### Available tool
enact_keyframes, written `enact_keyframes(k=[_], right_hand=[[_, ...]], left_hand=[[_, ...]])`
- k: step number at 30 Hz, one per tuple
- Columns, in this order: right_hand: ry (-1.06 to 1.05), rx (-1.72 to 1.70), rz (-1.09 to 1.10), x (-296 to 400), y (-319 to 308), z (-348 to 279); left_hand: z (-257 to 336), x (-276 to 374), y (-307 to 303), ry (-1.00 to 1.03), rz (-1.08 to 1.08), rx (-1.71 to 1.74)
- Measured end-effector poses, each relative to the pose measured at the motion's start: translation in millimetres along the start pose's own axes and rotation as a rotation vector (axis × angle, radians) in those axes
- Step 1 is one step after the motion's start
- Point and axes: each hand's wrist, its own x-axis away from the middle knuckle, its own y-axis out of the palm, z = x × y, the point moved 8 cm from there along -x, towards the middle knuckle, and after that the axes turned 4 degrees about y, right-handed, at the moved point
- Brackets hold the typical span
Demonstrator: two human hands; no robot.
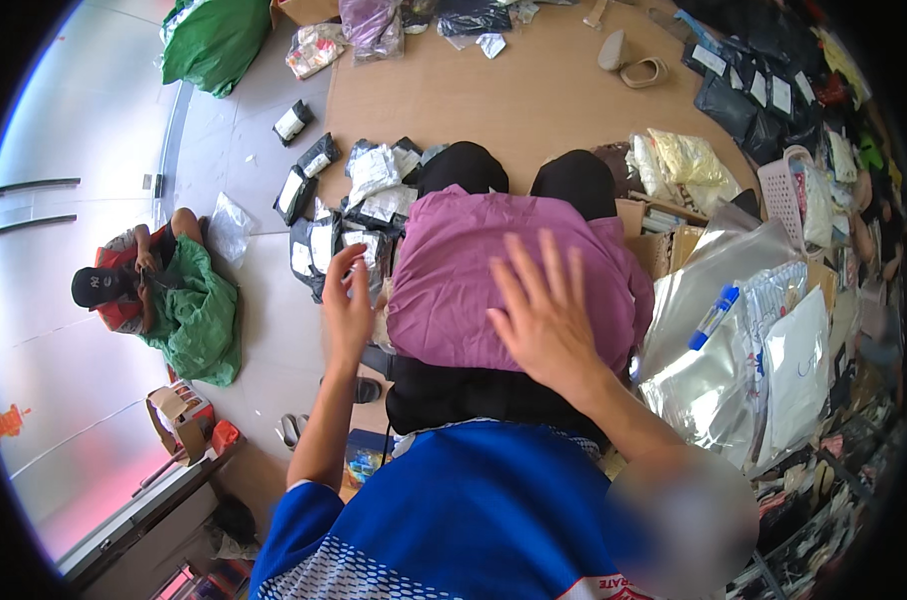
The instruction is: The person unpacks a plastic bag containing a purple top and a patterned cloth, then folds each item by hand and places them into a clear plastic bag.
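Note:
A mauve-pink piece of fabric (453, 277), perhaps a garment, lies folded across my lap, with light creases over it. My right hand (547, 322) is over its right half, palm down and fingers spread; whether it presses on the cloth or hovers I cannot tell. Off the cloth's left edge, my left hand (348, 307) is raised with its fingers bent and apart, and nothing is in it. Just beyond that hand lie several packed parcels (322, 244) in black and clear plastic with white labels. My black-clad knees (465, 166) show past the fabric.
To my right are clear plastic bags (693, 375), a blue marker (714, 318), a white packet (796, 367), an open carton (652, 251) and a pink basket (780, 191). More black parcels (731, 112) pile up at far right. At left, another person (123, 277) sits with a green sack (198, 322).

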Motion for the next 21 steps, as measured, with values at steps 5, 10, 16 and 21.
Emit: enact_keyframes(k=[5, 10, 16, 21], right_hand=[[-0.358, -0.238, 0.035, -27, 25, -81], [-0.424, -0.194, 0.017, -42, 29, -111], [-0.671, -0.112, -0.18, -59, 58, -133], [-0.491, -0.066, -0.281, -69, 68, -107]], left_hand=[[-106, 50, 43, -0.789, -0.37, 0.781], [-78, 36, 40, -0.65, -0.488, 0.666], [-97, 34, 32, -0.429, -0.156, 0.779], [-71, 28, 8, -0.293, 0.106, 0.734]])
